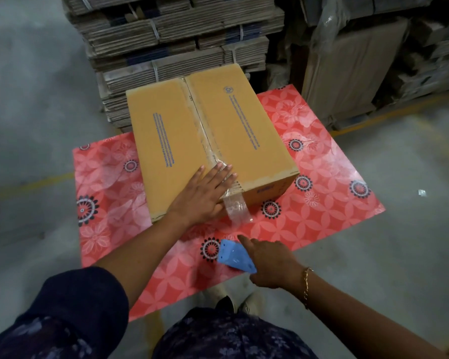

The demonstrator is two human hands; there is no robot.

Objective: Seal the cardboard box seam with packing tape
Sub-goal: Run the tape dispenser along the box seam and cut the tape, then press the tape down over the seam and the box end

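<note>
A closed cardboard box (210,141) with blue print lies on a red flowered table cover (322,211). Clear packing tape (205,130) runs along its centre seam from the far edge to the near edge. My left hand (205,195) lies flat, fingers spread, on the near end of the seam, pressing the tape down. A loose tail of clear tape (237,209) hangs over the box's near edge toward the dispenser. My right hand (270,263) grips a blue tape dispenser (233,255) just below the box, forefinger stretched out along it.
Stacks of strapped flat cardboard (182,42) stand behind the table. Wrapped cartons on a pallet (373,60) stand at the back right. Grey concrete floor with yellow lines surrounds the table. My feet show below the table's near edge.
</note>
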